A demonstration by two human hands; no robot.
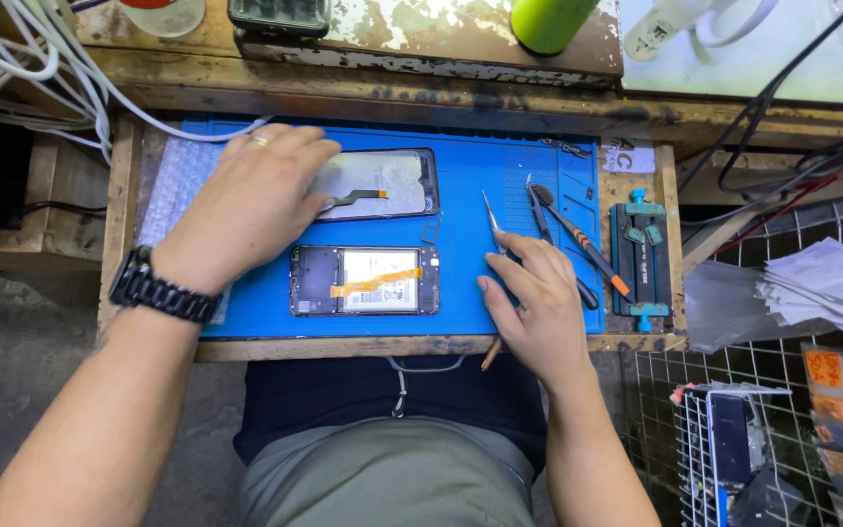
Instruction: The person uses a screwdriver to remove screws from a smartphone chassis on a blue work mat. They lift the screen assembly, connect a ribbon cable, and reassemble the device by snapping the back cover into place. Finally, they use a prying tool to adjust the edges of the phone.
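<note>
Head view: right hand (531,303) lies nearest, fingers curled around tweezers (493,220), tips touching the blue mat (500,176). Left hand (246,205) rests flat, fingers loose, on the detached screen (387,181). Opened phone (364,280) lies between both hands, untouched.

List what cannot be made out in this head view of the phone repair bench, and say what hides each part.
- Left end of the detached black-framed screen panel: covered by the left hand.
- Slim metal tweezers: lower part hidden under the right hand.
- Green cylindrical bottle: top cut off by the picture's upper edge.
- Opened phone body: internal parts too small to identify.
</note>
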